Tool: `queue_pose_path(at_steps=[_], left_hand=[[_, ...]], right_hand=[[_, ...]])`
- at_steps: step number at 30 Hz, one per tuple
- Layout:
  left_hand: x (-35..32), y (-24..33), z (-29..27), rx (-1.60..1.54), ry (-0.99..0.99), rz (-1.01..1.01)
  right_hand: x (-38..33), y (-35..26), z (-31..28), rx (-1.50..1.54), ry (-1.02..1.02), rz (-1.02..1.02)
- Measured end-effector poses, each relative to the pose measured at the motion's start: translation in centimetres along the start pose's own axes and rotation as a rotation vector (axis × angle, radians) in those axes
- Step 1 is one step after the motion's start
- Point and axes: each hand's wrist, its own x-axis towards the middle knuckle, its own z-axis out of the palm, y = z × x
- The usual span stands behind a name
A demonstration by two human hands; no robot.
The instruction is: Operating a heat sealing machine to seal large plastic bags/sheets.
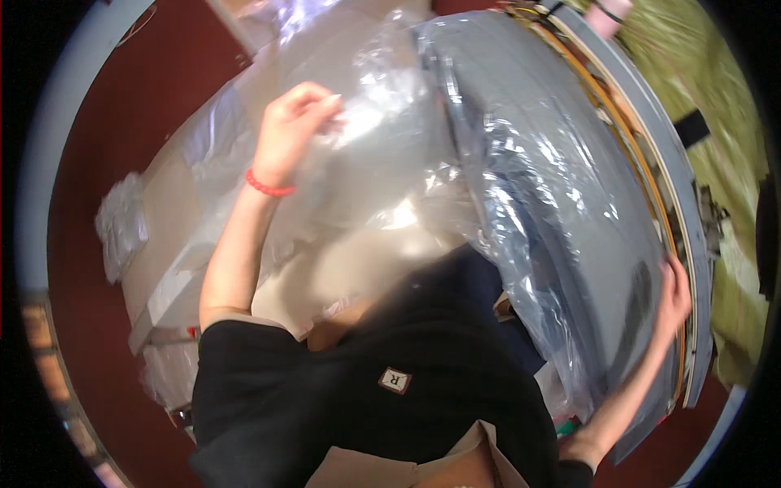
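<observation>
My left hand, with a red bracelet at its wrist, is raised over clear plastic film on a pale, broad surface. Its fingers are curled in, and the fingertips are blurred. Whether a bit of film sits between them is not clear. On the right, my right hand rests with fingers stretched along the edge of a long grey panel. Shiny clear plastic sheeting drapes over the panel's near side, wrinkled and hanging toward my body.
Orange-brown strips and a light rail run beyond the grey panel. Past them lies yellow-green sheeting with a pink roll-like object. A crumpled plastic bundle sits at the left, above a dark red floor.
</observation>
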Motion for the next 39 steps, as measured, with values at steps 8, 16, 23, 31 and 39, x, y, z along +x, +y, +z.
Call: queue_pose_path(at_steps=[8,16,23,31,39], left_hand=[[2.8,13.0,15.9,0.142,-0.518,0.725],[13.2,10.4,20.4,-0.357,-0.195,0.396],[15.8,8.4,22.4,-0.295,-0.153,0.366],[3.8,12.5,32.6,-0.241,-1.226,0.525],[3.3,5.0,40.3,0.094,-1.008,0.342]], right_hand=[[-0.3,-19.6,10.5,1.129,-0.532,-0.038],[-6.7,-10.6,4.8,0.635,-0.588,0.068],[-15.7,1.6,-11.9,0.270,0.042,0.468],[-26.9,9.9,-29.9,-0.323,1.027,0.531],[-22.2,10.1,-29.3,-0.221,1.045,0.553]])
